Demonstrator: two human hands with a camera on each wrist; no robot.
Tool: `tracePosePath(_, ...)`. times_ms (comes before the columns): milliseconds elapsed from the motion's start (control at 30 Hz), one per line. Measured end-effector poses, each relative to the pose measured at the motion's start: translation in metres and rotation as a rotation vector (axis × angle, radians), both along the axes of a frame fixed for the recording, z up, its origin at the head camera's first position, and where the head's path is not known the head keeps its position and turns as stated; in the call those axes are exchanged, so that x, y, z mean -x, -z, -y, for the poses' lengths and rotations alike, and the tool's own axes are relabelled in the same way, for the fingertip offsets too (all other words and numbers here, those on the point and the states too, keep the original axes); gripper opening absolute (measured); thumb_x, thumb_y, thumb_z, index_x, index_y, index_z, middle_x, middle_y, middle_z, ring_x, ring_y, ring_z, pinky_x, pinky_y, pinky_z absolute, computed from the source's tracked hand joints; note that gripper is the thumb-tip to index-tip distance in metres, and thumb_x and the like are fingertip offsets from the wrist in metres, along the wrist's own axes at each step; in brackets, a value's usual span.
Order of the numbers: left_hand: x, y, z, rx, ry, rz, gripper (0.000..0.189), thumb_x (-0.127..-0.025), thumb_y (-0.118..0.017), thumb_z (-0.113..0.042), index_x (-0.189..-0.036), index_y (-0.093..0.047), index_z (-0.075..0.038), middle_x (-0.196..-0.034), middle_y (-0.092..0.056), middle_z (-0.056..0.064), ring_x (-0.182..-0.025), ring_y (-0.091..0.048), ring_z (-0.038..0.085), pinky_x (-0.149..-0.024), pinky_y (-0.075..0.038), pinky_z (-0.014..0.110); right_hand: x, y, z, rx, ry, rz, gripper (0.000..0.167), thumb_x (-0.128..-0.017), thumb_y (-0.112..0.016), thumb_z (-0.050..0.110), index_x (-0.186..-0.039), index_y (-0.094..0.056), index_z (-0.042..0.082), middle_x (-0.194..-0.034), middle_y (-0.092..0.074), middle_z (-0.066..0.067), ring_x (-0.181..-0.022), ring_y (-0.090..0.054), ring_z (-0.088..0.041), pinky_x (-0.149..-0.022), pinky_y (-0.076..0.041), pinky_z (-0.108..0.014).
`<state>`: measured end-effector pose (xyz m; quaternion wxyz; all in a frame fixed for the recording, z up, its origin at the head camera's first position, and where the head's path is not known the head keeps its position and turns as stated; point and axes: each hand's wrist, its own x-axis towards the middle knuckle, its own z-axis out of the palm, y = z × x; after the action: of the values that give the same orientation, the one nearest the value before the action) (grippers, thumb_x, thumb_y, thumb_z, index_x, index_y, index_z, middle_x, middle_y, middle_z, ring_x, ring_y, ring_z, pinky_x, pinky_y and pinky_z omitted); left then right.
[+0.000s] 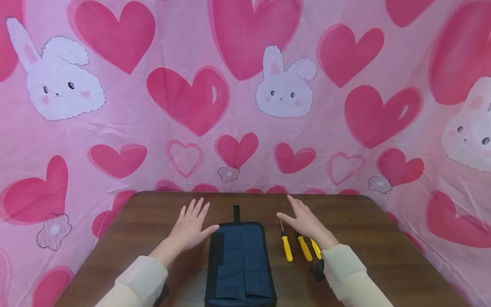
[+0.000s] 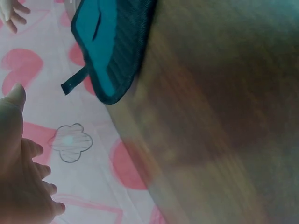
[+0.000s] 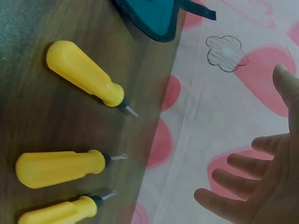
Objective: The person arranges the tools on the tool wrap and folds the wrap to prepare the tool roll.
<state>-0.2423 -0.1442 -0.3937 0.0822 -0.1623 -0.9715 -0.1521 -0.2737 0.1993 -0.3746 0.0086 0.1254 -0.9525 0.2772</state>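
Observation:
A dark blue fabric tool pouch (image 1: 255, 251) with black edging lies on the table, its short black strap (image 1: 236, 213) pointing to the far side. My left hand (image 1: 190, 226) is spread just left of the pouch's upper corner and holds nothing. To the right, my right hand (image 1: 307, 219) is also spread, above the tips of several yellow-handled screwdrivers. One screwdriver (image 3: 84, 72) lies nearest the pouch; a second screwdriver (image 3: 60, 168) and a third screwdriver (image 3: 58, 212) lie beside it. In the head view the right wrist partly covers the third.
The brown wooden table (image 1: 153, 221) has rounded far corners. Behind it hangs a pink cloth (image 1: 245, 123) printed with hearts and rabbits. A dark wrist camera (image 1: 317, 270) sits under the right sleeve.

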Motion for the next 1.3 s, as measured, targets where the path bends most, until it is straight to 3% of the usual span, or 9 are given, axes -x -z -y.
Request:
tracePosePath(333, -0.005, 0.016, 0.0, -0.025, 0.017, 0.009, 0.079, -0.085, -0.057, -0.051, -0.143, -0.03, -0.004, -0.148, -0.022, 0.018, -0.135, -0.011, 0.04, -0.106, -0.006, 0.055, -0.005, 0.013, 0.001, 0.06, 0.024, 0.051, 0.085, -0.083, -0.059, 0.052, -0.145, -0.023, 0.006, -0.147, -0.025, -0.019, -0.132, -0.022, -0.04, -0.098, -0.024, -0.061)
tracePosePath(600, -0.006, 0.029, 0.002, -0.023, 0.026, 0.013, 0.08, -0.085, -0.055, -0.054, -0.142, -0.032, -0.004, -0.148, -0.024, 0.018, -0.135, -0.014, 0.039, -0.106, -0.01, 0.055, -0.006, 0.023, 0.001, 0.09, 0.032, 0.075, 0.085, -0.082, -0.062, 0.05, -0.144, -0.026, 0.004, -0.144, -0.028, -0.022, -0.118, -0.045, -0.039, -0.093, -0.036, -0.057)
tracePosePath(867, -0.008, 0.039, 0.002, -0.022, 0.039, 0.022, 0.078, -0.085, -0.058, -0.05, -0.141, -0.033, -0.002, -0.147, -0.025, 0.019, -0.134, -0.018, 0.039, -0.105, -0.014, 0.056, -0.006, 0.037, 0.0, 0.072, 0.033, 0.068, 0.084, -0.08, -0.066, 0.049, -0.141, -0.032, 0.002, -0.142, -0.033, -0.022, -0.128, -0.03, -0.042, -0.096, -0.028, -0.061)
tracePosePath(1300, -0.013, 0.05, -0.001, -0.009, 0.077, 0.092, 0.076, -0.086, -0.057, -0.049, -0.14, -0.035, 0.0, -0.145, -0.027, 0.02, -0.133, -0.02, 0.038, -0.105, -0.014, 0.055, -0.01, 0.052, -0.001, 0.067, 0.046, 0.084, 0.077, -0.078, -0.071, 0.04, -0.136, -0.039, 0.0, -0.135, -0.042, -0.023, -0.116, -0.045, -0.041, -0.09, -0.039, -0.057)
